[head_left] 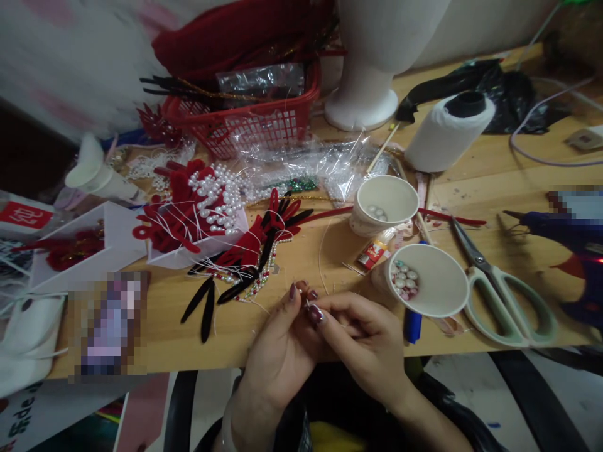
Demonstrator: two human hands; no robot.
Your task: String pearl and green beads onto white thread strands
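My left hand point(285, 345) and my right hand point(365, 339) meet over the table's front edge, fingertips pinched close together. Something tiny and whitish shows between the fingertips, too small to name. Just beyond them lie black fuzzy strips point(206, 307) and strings of small pearl and red beads point(257, 285). A paper cup point(459, 282) with pearl beads point(404, 280) in it leans toward my right hand. Another paper cup point(402, 220), also with a few pale beads, stands behind it. A small red-labelled bottle point(374, 251) lies between the cups and my hands.
Scissors point(480, 263) and a blue glue gun point(556, 232) lie on the right. A white thread cone point(450, 135), a foam head stand point(362, 107) and a red basket point(264, 122) line the back. To the left are a white box point(223, 247) of red pieces and pearls, and a phone-like object point(113, 320).
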